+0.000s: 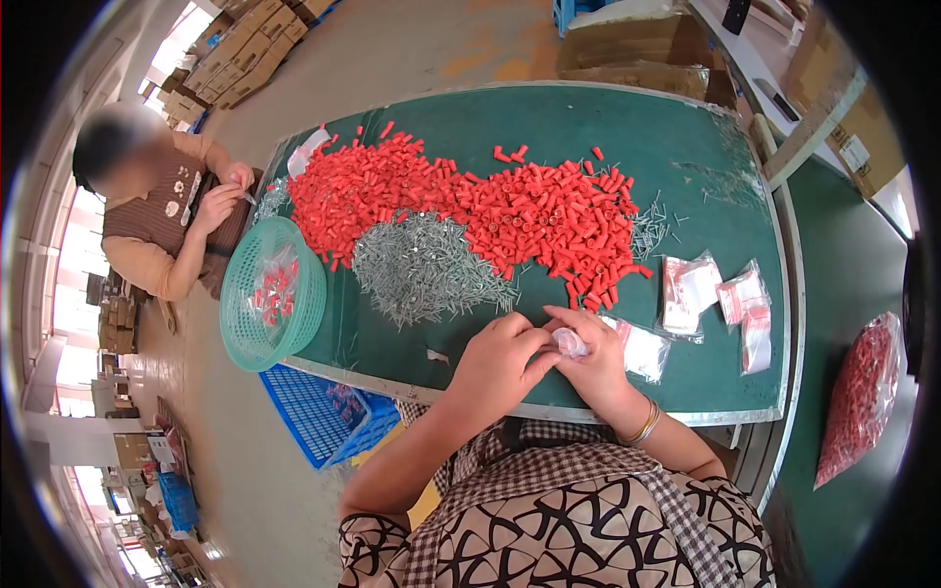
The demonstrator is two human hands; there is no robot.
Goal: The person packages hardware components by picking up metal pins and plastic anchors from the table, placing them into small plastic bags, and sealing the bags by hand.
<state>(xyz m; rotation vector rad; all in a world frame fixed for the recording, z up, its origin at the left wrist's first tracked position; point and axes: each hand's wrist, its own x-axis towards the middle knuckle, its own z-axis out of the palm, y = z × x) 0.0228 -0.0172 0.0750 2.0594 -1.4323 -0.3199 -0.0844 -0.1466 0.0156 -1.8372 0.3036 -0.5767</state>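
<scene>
Near the front edge of the green table, my left hand (pixel 498 370) and my right hand (pixel 594 367) meet around a small clear plastic bag (pixel 569 342). Both hands are closed on it; the bag looks crumpled, and what is inside it, if anything, cannot be made out. Just beyond my hands lies a heap of grey metal screws or nails (pixel 421 269). Behind and beside it spreads a big pile of short red plastic tubes (pixel 549 220). Flat clear bags (pixel 639 350) lie close to my right hand.
More packs of flat bags (pixel 692 294) lie on the right of the table (pixel 627 122). A green basket (pixel 235 333) with filled bags stands at the left edge, above a blue crate (pixel 312 412). A co-worker (pixel 162 211) sits at left. A large bag of red pieces (pixel 863 402) is far right.
</scene>
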